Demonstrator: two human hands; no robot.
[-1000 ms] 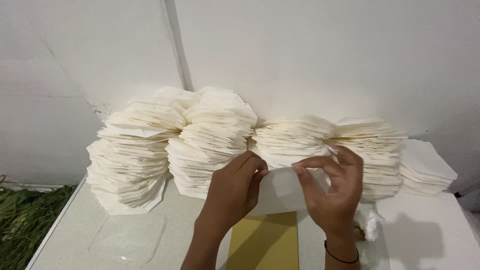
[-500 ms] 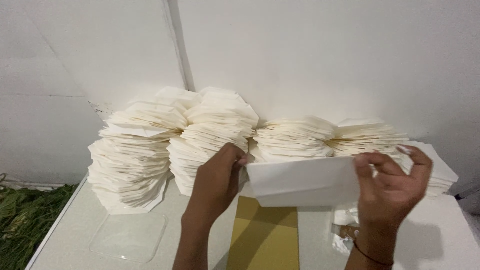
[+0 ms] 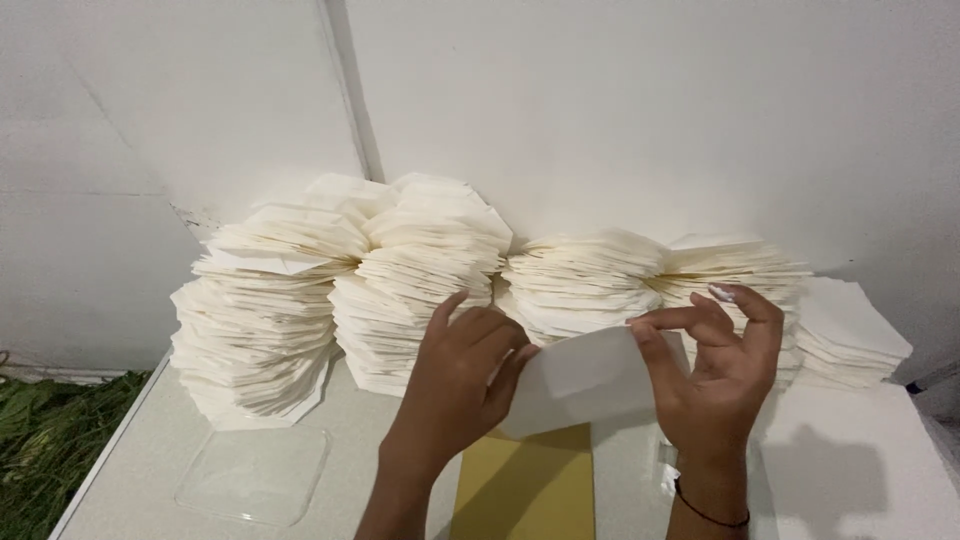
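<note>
A white sheet of paper (image 3: 585, 380) hangs between both hands above the table. My left hand (image 3: 460, 385) grips its left edge with the fingers curled over it. Its upper right corner is pinched between thumb and fingers of my right hand (image 3: 715, 375). A yellow-brown flat board (image 3: 525, 485) lies on the table under the sheet. Behind the hands, tall stacks of folded cream paper (image 3: 400, 285) lean against the white wall.
A clear plastic square tray (image 3: 255, 475) lies on the pale table (image 3: 130, 470) at the left. A lower stack of paper (image 3: 850, 330) sits at the far right, with a white sheet (image 3: 850, 460) below it. Green plants (image 3: 45, 440) show past the table's left edge.
A second ago both hands were close together on the paper. They spread it wide, then the right hand came back inward, so the sheet now looks narrower between them.
</note>
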